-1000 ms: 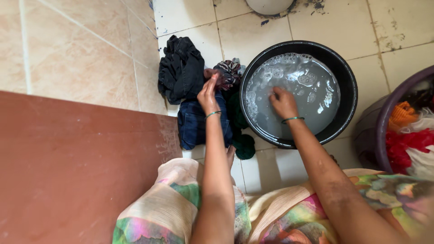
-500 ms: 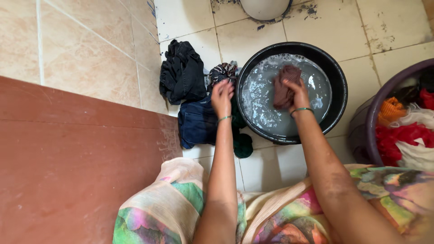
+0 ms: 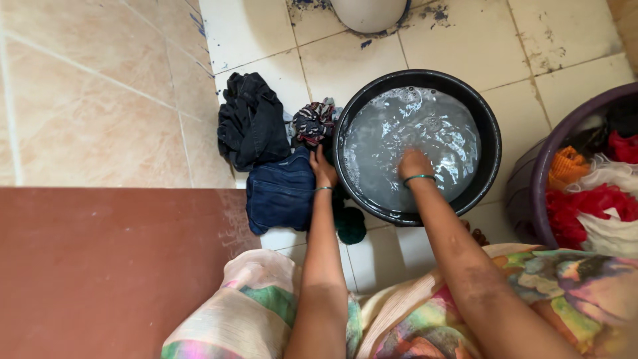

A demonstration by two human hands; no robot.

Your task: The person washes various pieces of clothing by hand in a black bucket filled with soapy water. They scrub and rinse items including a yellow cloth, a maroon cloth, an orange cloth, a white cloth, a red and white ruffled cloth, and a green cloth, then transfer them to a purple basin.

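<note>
A black round basin [image 3: 488, 156] of soapy grey water stands on the tiled floor in front of me. My right hand [image 3: 413, 164] is dipped into the water near the basin's front, with its fingers under the surface. No cloth shows in the water. My left hand [image 3: 323, 170] rests with curled fingers on the clothes pile just left of the basin rim, between a blue denim garment [image 3: 279, 193] and a dark green cloth [image 3: 349, 225]. Both wrists wear a green bangle.
A black garment [image 3: 251, 121] and a patterned cloth [image 3: 314, 121] lie behind the denim. A purple tub [image 3: 541, 163] of orange, red and white laundry stands at the right. A reddish-brown panel [image 3: 113, 266] fills the lower left. A white round base [image 3: 367, 12] sits at the top edge.
My right hand lifted a brown cloth out of the water, then plunged back in; the cloth no longer shows. My left hand came down from mid-air onto the clothes pile.
</note>
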